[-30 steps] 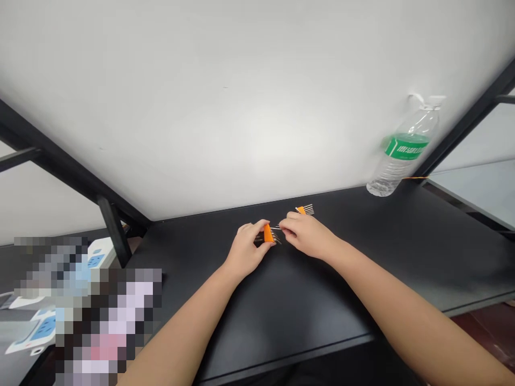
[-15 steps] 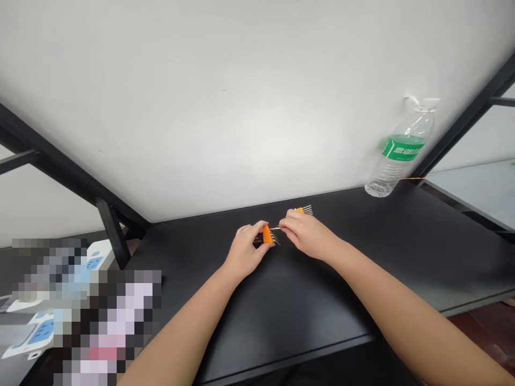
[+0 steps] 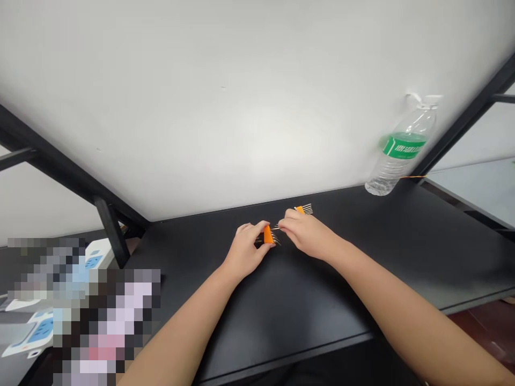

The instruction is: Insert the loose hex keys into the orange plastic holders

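Orange plastic, a small tapering block with slim metal prongs (image 3: 269, 235), is pinched between the thumb and fingers of your left hand (image 3: 246, 247), just above or on the smooth black tabletop (image 3: 249, 321); you cannot tell from this view whether it touches. The prongs point toward your right hand (image 3: 303, 233), whose thumb and fingertips are closed on a thin silvery metal piece (image 3: 275, 228). That piece reaches toward the block, but whether the two touch is too small to tell.

Just beyond your right hand lies a second orange piece with a row of straight metal prongs (image 3: 300, 209), partly hidden from you by your fingers.

Farther off to your right, a clear plastic bottle with a white cap (image 3: 396, 155) stands on the tabletop near the pale wall (image 3: 241, 107). Its green label (image 3: 404, 146) carries white characters, too blurred for you to read with certainty. A small white hook (image 3: 413, 97) is on the wall beside the bottle's neck, and a thin orange cord (image 3: 414, 177) runs near its base.

To your left, past the black metal frame (image 3: 60, 166), are white power strips with blue socket panels (image 3: 40, 327), next to a pixelated area.
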The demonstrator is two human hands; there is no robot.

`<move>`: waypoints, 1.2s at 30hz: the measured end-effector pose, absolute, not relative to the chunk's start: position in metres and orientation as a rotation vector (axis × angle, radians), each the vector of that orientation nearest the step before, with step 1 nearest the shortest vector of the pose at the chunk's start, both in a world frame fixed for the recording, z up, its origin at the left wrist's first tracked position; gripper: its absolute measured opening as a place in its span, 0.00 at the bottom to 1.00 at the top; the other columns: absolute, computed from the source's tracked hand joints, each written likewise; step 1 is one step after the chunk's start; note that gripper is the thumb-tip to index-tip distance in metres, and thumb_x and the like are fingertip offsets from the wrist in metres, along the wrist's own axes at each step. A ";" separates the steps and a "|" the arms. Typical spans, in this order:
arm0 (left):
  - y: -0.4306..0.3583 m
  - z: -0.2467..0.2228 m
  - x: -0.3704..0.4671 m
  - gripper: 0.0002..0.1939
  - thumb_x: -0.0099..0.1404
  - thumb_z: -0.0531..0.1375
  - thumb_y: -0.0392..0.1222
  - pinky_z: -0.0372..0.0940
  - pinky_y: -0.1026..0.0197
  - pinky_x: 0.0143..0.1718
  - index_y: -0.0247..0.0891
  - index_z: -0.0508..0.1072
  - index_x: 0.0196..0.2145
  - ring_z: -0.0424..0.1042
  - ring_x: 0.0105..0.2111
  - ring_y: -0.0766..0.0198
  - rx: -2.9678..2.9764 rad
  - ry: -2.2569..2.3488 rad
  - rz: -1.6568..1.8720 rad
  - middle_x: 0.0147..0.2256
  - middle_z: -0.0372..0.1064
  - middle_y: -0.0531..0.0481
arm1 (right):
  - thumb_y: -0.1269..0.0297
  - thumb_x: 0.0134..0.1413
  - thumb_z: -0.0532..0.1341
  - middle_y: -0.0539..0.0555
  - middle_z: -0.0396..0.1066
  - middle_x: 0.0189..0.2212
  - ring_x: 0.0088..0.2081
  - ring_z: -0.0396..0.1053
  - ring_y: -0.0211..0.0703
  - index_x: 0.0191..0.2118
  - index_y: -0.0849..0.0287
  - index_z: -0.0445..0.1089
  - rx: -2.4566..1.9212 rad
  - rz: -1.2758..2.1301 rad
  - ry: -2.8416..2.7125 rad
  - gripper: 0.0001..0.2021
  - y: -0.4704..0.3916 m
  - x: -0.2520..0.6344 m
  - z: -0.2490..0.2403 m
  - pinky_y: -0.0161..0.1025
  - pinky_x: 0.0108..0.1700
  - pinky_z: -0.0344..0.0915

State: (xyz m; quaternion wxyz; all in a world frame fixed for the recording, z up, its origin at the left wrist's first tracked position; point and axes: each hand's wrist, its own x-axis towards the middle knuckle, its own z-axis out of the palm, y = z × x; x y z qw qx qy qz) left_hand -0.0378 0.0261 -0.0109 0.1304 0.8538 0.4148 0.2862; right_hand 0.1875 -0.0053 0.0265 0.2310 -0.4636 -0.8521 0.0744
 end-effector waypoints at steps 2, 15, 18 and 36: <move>0.027 -0.013 -0.038 0.21 0.63 0.68 0.42 0.67 0.51 0.54 0.47 0.71 0.53 0.76 0.38 0.59 2.489 1.198 0.823 0.40 0.78 0.53 | 0.74 0.69 0.54 0.52 0.63 0.36 0.29 0.57 0.36 0.37 0.60 0.71 -1.260 0.216 -2.362 0.11 -0.005 0.187 0.027 0.36 0.32 0.55; 0.018 -0.001 -0.039 0.15 0.66 0.67 0.47 0.65 0.51 0.58 0.45 0.74 0.49 0.73 0.50 0.55 2.459 0.938 0.865 0.47 0.75 0.48 | 0.66 0.61 0.65 0.49 0.68 0.35 0.35 0.67 0.39 0.38 0.57 0.69 -0.917 1.124 -1.768 0.04 0.003 0.178 0.017 0.39 0.40 0.66; 0.014 0.002 -0.039 0.19 0.66 0.66 0.48 0.67 0.51 0.57 0.44 0.72 0.53 0.71 0.54 0.53 2.419 0.910 0.934 0.53 0.72 0.44 | 0.60 0.52 0.73 0.46 0.66 0.32 0.34 0.66 0.37 0.38 0.56 0.63 -0.808 1.504 -1.445 0.17 0.008 0.177 0.008 0.37 0.38 0.64; 0.032 -0.021 -0.045 0.26 0.68 0.63 0.44 0.72 0.50 0.52 0.45 0.67 0.61 0.77 0.46 0.55 2.246 1.229 0.956 0.48 0.75 0.46 | 0.71 0.63 0.61 0.56 0.71 0.39 0.40 0.70 0.42 0.37 0.59 0.76 -1.567 0.332 -2.241 0.06 0.036 0.203 -0.022 0.37 0.42 0.64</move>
